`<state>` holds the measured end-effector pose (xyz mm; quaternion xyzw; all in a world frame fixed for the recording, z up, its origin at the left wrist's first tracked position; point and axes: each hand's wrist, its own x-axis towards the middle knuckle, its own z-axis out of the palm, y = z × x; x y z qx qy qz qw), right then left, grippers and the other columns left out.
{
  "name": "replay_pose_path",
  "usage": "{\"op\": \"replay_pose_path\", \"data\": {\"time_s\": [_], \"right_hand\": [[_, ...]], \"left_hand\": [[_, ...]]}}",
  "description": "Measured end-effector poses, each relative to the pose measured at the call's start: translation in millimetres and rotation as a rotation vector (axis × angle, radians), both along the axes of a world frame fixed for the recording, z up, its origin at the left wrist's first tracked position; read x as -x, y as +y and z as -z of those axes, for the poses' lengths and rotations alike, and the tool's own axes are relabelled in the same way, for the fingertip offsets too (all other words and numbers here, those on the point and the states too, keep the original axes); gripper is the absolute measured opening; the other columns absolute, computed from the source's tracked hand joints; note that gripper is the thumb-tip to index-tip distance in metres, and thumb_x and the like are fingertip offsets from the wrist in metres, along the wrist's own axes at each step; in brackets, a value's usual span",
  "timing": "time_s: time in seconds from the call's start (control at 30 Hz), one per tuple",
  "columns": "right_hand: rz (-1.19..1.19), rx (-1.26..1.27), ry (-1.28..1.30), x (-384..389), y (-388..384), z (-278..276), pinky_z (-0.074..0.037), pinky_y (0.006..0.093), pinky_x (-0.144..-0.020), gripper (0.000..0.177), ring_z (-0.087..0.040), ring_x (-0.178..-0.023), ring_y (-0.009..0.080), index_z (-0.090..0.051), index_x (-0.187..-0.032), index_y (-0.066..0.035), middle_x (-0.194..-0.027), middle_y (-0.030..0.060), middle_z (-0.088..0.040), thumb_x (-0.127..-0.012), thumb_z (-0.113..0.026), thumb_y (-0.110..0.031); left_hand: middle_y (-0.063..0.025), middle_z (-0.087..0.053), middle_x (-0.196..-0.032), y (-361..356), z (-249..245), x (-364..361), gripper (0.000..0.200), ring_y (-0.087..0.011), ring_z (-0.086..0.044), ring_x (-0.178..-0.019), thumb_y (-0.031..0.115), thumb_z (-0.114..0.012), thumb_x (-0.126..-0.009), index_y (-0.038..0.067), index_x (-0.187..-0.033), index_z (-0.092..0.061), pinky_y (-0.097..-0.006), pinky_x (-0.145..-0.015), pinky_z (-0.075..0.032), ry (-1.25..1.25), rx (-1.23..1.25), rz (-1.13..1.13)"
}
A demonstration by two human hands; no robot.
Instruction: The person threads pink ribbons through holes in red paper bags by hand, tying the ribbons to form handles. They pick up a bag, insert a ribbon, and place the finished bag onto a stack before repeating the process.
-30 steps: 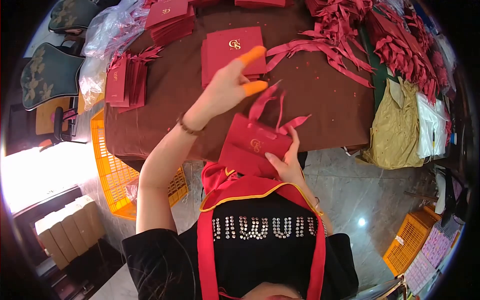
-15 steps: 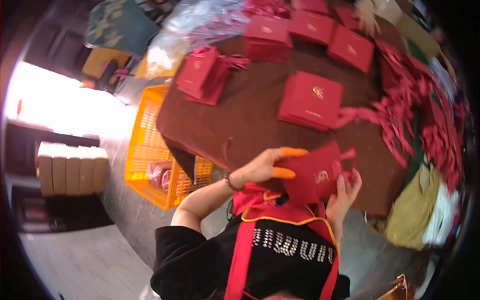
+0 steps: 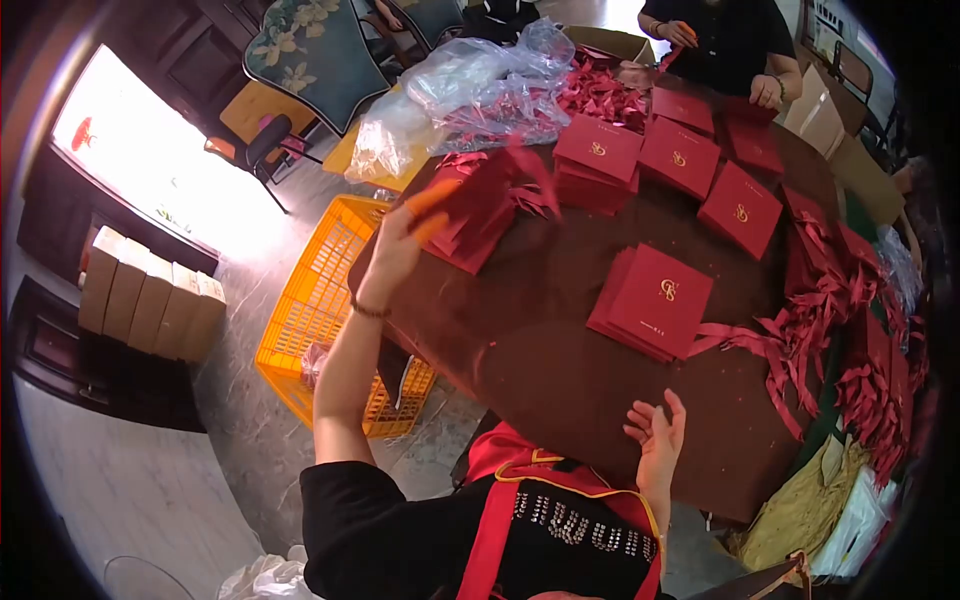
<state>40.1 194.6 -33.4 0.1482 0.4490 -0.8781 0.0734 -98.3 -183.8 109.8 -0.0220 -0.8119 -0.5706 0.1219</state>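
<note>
My left hand (image 3: 398, 245), with orange covers on thumb and finger, reaches over the left pile of red bags (image 3: 482, 243). It grips a red gift bag (image 3: 486, 188), whose ribbon swings out to the right in a blur. Exactly where the held bag ends and the pile begins is hard to make out. Near the table's front edge, my right hand (image 3: 657, 440) is raised with fingers apart and nothing in it. Beyond that hand lies a stack of red gift bags (image 3: 662, 300) with a gold logo, its ribbons trailing right.
More stacks of red bags (image 3: 680, 158) stand across the brown tabletop (image 3: 540, 310). Heaps of red ribbons (image 3: 815, 310) hang at the right. Clear plastic (image 3: 450, 95) lies at the back left. A yellow crate (image 3: 310, 290) stands left on the floor. A co-worker (image 3: 725, 45) works opposite.
My left hand has carried the red bag from in front of me to the left pile. My right hand has let go of it. The view has tilted up, showing the co-worker.
</note>
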Motion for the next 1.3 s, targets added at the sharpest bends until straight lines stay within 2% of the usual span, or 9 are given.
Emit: {"op": "replay_pose_path", "data": {"time_s": [0.17,0.23,0.4,0.53,0.63,0.8,1.0,1.1,1.3], "right_hand": [[-0.012,-0.173,-0.007,-9,0,12,-0.050,0.0261,-0.072,0.030,-0.060,-0.086,0.0146,-0.047,-0.121,-0.006,-0.098,0.0081,-0.062,-0.093,-0.052,-0.016],[-0.028,-0.194,-0.002,-14,1,14,-0.050,0.0261,-0.072,0.029,-0.060,-0.085,0.0145,-0.048,-0.120,-0.006,-0.097,0.0078,-0.062,-0.093,-0.053,-0.015],[0.037,-0.229,-0.118,-21,11,21,-0.050,0.0259,-0.070,0.029,-0.059,-0.083,0.0141,-0.049,-0.119,-0.006,-0.094,0.0066,-0.061,-0.090,-0.055,-0.012],[-0.089,-0.259,-0.095,-14,21,42,-0.047,0.0277,-0.073,0.034,-0.057,-0.089,0.0155,-0.050,-0.122,-0.009,-0.104,0.0060,-0.059,-0.090,-0.058,-0.019],[0.031,-0.453,0.022,-5,4,-15,-0.049,0.0323,-0.074,0.029,-0.058,-0.091,0.0219,-0.052,-0.113,-0.001,-0.105,0.0125,-0.059,-0.090,-0.058,-0.017],[0.162,-0.673,0.254,47,36,37,-0.039,0.0278,-0.088,0.036,-0.049,-0.105,0.0151,-0.049,-0.127,-0.005,-0.123,0.0069,-0.051,-0.092,-0.053,-0.015],[0.001,-0.606,0.190,51,25,22,-0.039,0.0306,-0.092,0.043,-0.048,-0.109,0.0180,-0.043,-0.133,-0.005,-0.128,0.0069,-0.048,-0.092,-0.053,-0.011],[-0.024,-0.629,0.145,46,22,19,-0.039,0.0314,-0.093,0.045,-0.047,-0.112,0.0189,-0.042,-0.134,-0.006,-0.130,0.0074,-0.046,-0.091,-0.053,-0.011],[0.493,-0.644,0.386,44,33,-12,-0.041,0.0370,-0.094,0.048,-0.048,-0.112,0.0252,-0.042,-0.132,-0.003,-0.125,0.0145,-0.049,-0.087,-0.057,-0.006]], "left_hand": [[-0.0100,-0.056,-0.125,-75,68,74,0.044,-0.0191,-0.053,-0.114,-0.002,-0.060,-0.081,0.005,-0.124,-0.055,-0.0297,-0.097,-0.041,0.234,0.221,0.104],[-0.0138,-0.053,-0.127,-82,76,78,0.049,-0.0250,-0.054,-0.114,0.001,-0.065,-0.076,0.008,-0.124,-0.055,-0.0336,-0.098,-0.042,0.121,0.767,0.197],[-0.0121,-0.058,-0.120,-85,89,71,0.054,-0.0272,-0.056,-0.109,0.016,-0.071,-0.072,0.014,-0.123,-0.056,-0.0370,-0.095,-0.044,0.116,0.815,0.230],[-0.0141,-0.065,-0.090,-10,59,55,0.026,-0.0321,-0.062,-0.085,0.018,-0.060,-0.076,0.012,-0.100,-0.067,-0.0412,-0.073,-0.049,0.176,0.731,-0.184],[-0.0114,-0.066,-0.091,78,74,42,0.024,-0.0304,-0.062,-0.086,0.024,-0.058,-0.078,0.013,-0.098,-0.066,-0.0406,-0.075,-0.050,0.232,0.538,-0.023],[-0.0181,-0.051,-0.117,200,139,19,0.073,-0.0343,-0.050,-0.107,0.059,-0.055,-0.079,0.003,-0.124,-0.045,-0.0444,-0.086,-0.041,-0.186,0.653,0.166],[-0.0138,-0.045,-0.121,223,162,16,0.067,-0.0305,-0.044,-0.107,0.039,-0.073,-0.072,0.005,-0.123,-0.046,-0.0438,-0.086,-0.037,-0.113,0.540,0.058],[-0.0134,-0.048,-0.117,221,152,9,0.061,-0.0311,-0.046,-0.104,0.021,-0.077,-0.070,0.006,-0.120,-0.047,-0.0417,-0.087,-0.038,0.297,0.492,-0.076],[-0.0123,-0.048,-0.127,235,92,-18,0.054,-0.0226,-0.044,-0.123,-0.012,-0.057,-0.076,0.004,-0.126,-0.041,-0.0339,-0.101,-0.038,0.060,-0.202,0.475]]}}
